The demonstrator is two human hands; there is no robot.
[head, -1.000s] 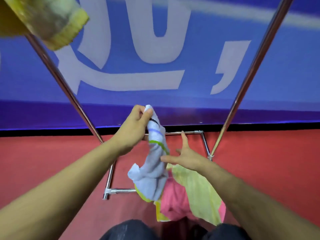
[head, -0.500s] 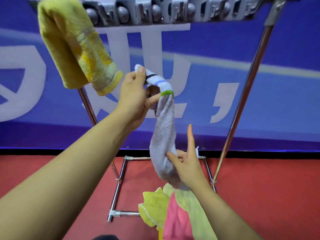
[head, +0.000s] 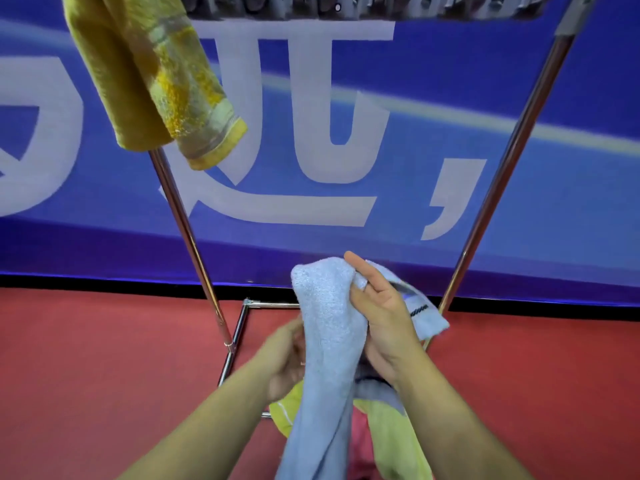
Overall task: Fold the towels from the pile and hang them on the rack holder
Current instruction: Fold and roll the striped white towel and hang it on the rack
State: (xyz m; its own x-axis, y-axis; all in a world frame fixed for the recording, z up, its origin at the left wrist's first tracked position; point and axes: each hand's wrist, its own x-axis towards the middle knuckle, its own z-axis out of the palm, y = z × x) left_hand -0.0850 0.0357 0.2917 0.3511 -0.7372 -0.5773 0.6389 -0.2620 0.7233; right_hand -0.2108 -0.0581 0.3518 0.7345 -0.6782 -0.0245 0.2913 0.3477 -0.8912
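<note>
A pale blue-grey towel (head: 329,323) with a striped end hangs between my two hands, low in front of the rack. My right hand (head: 384,317) grips its upper part, fingers wrapped over the cloth. Under and behind the towel on the left side, my left hand (head: 287,358) holds it and is blurred. A yellow towel (head: 149,81) hangs folded over the rack's top bar (head: 346,8) at the upper left. The pile (head: 388,431) of yellow-green and pink towels lies on the floor below my hands, partly hidden by the held towel.
The metal rack has two slanted chrome poles, a left pole (head: 187,237) and a right pole (head: 498,188), and a base frame (head: 239,334) on the red floor (head: 104,358). A blue banner (head: 519,81) with white characters stands behind it.
My left hand dropped from holding the towel's striped end high to below it. My right hand took over the upper part. The towel now sits lower and bunched between both hands.
</note>
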